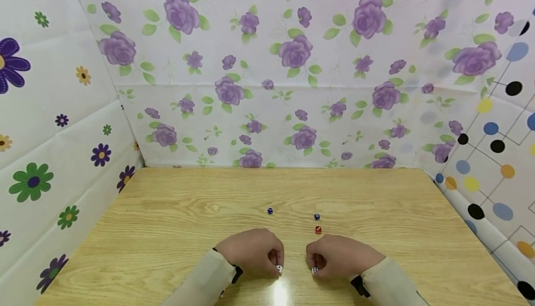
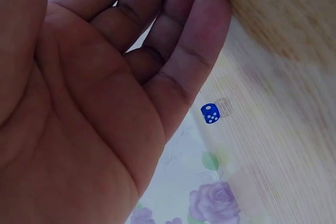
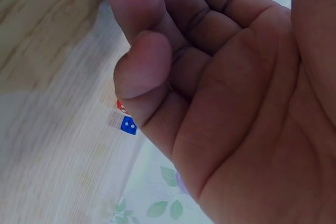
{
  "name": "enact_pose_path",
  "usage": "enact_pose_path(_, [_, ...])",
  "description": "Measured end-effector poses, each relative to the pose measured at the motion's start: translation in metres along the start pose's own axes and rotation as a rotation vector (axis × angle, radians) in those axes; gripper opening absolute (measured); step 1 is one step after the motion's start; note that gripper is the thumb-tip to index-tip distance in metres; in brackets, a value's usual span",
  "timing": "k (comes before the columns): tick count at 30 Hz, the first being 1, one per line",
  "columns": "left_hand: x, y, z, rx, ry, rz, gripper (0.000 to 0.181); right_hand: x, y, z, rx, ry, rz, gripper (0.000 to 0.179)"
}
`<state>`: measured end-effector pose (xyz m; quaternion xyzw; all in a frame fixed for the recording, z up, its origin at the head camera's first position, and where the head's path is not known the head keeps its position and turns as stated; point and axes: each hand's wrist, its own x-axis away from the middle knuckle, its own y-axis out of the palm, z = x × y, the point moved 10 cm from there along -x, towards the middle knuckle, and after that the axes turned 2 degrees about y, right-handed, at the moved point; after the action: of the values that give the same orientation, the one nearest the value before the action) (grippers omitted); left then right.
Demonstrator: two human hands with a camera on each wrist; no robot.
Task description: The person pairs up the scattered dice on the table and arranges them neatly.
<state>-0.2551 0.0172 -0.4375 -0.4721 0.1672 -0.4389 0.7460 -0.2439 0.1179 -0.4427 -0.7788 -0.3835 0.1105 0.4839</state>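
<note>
White and probably light, stiff and slightly slippery, the left die (image 1: 279,269) and right die (image 1: 315,271) sit pinched in the left hand (image 1: 252,252) and right hand (image 1: 340,256) at the near part of the table (image 1: 188,199), best held across opposite flat faces.

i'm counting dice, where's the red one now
In the head view, the red die lies right of centre, between a blue die and the right hand.

Both hands (image 1: 252,252) (image 1: 343,256) apart, fingers (image 2: 202,35) curled
</note>
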Motion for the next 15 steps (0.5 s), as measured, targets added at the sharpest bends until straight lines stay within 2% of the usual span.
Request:
enact_pose_path(5, [0.000,-0.001,0.003,-0.007,0.018,0.009,0.012,0.001,-0.001,0.000,-0.006,0.003,-0.009,0.015])
enact_pose_path(11, [0.003,-0.003,-0.003,0.065,-0.010,-0.003,0.010,0.005,-0.008,0.005,-0.020,0.047,-0.007,0.013])
enact_pose_path(15, [0.003,-0.003,-0.006,0.076,-0.006,-0.011,0.007,0.007,-0.010,0.006,-0.027,0.054,-0.002,0.013])
